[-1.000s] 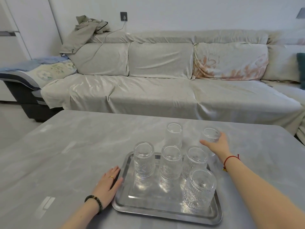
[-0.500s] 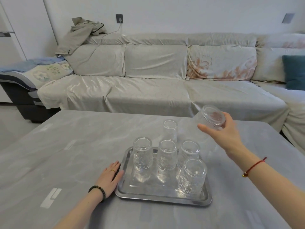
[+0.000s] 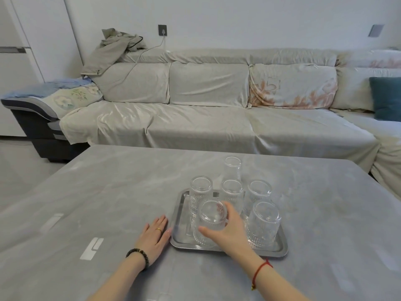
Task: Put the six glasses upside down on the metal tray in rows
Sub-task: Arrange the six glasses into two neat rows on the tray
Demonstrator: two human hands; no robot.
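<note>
A metal tray (image 3: 181, 216) lies on the grey table. Three ribbed glasses stand upside down along its far side: left (image 3: 200, 191), middle (image 3: 232, 193), right (image 3: 259, 193). Another upturned glass (image 3: 263, 222) stands at the near right. My right hand (image 3: 229, 232) is shut on a fifth glass (image 3: 210, 222), held upside down over the tray's near left part; whether it touches the tray I cannot tell. One smooth glass (image 3: 232, 169) stands on the table just behind the tray. My left hand (image 3: 155, 237) lies flat on the table against the tray's left edge.
The table (image 3: 108, 192) stretches left and right of the tray, with a pale mark (image 3: 92, 248) near my left arm. A covered sofa (image 3: 195, 127) runs along the far side, with a teal cushion (image 3: 387, 98) at the right.
My right hand lifted a glass from the table right of the tray, turned it over, and brought it down and left over the tray's near left part. My left hand stayed put.
</note>
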